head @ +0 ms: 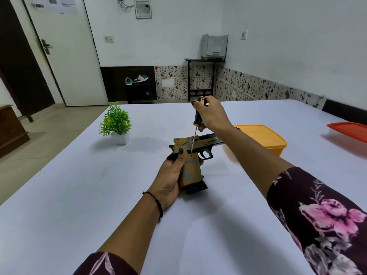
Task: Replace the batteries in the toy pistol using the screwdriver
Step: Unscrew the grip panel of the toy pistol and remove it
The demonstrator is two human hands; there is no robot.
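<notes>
A white tabletop [79,195] fills most of the view, and the toy pistol [191,169] is near its middle. To the right of the pistol and a little behind it stands a yellow container [264,135] with its lid on. Further to the right of the pistol, at the edge of the view, is a container with a red lid [349,130]. To the left of the pistol and behind it stands a small green plant [116,121] in a white pot.

The pistol is yellow and black, with one side turned up and the barrel pointing to the right. The left hand [170,179] holds its handle. The grip is wrapped around it, and the thumb lies on the upper side. The right hand [212,114] is above the pistol. Its grip is curled around the black and yellow handle of the screwdriver [198,118]. The screwdriver is almost upright, and its tip meets the pistol at the top of the handle, just behind the trigger. A thin black bracelet [156,203] is on the left wrist.
</notes>
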